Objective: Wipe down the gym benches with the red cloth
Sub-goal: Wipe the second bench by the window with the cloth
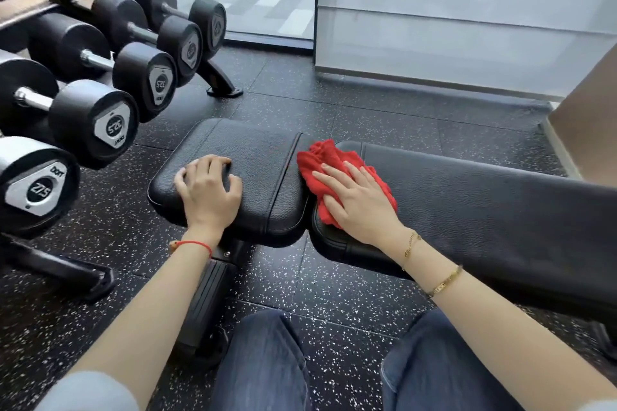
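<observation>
right hand point(359, 198) flat on red cloth point(329, 160), left hand point(208, 190) on bench seat point(260, 157).

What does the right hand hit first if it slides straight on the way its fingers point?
The right hand, flat on the crumpled red cloth, points up-left toward the gap between pads. Likely first in line is the edge of the black leather seat pad where the left hand rests, though depth is unclear.
</observation>
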Demonstrator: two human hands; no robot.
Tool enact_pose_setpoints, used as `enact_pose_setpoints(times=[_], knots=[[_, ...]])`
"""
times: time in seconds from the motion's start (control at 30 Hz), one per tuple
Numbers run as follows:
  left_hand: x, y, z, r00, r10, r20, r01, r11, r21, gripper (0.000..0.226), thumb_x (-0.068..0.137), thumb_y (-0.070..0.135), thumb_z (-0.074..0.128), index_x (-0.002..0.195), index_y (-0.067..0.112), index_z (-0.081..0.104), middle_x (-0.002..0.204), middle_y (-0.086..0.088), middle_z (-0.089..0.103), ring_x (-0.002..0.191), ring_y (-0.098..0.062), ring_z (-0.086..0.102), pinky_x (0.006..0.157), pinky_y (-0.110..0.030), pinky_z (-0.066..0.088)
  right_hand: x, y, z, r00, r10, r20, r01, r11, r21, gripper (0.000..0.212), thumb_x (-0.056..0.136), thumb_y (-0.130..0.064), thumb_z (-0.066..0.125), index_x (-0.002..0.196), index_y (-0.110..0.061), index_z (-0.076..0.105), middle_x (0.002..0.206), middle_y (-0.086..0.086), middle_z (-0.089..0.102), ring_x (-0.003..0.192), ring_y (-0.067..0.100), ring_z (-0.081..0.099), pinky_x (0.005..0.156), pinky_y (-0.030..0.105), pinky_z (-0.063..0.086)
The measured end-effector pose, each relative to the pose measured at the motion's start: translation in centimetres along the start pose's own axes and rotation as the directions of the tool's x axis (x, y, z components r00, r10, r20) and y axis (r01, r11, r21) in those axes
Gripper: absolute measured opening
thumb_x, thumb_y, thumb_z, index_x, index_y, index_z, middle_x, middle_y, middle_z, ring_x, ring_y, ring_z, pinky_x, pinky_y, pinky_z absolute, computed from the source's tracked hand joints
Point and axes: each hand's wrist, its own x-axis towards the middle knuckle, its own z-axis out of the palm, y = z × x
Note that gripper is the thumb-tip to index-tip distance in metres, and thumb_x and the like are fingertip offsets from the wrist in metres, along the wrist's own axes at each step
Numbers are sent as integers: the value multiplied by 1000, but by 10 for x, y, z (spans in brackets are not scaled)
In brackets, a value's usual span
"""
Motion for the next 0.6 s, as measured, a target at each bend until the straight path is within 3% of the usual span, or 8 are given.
enact_pose_setpoints(times=[0.4,0.6], knots=[[-3,20,-4,995,43,89,-56,988,146,30,93,21,54,120,11,62,127,-11,60,123,-33,51,111,-52,28,-23,22,1,980,178,-86,-175,984,41,52,100,-40,38,151,-37,30,159,-13,26,150,25,16,122,39,3],[-17,60,-5,981,167,96,-172,984,54,29,94,23,54,120,14,63,124,-6,62,120,-29,53,112,-49,31,-16,24,-1,986,163,-38,-161,985,68,52,100,-40,38,151,-38,28,160,-14,23,151,23,10,123,39,-2]])
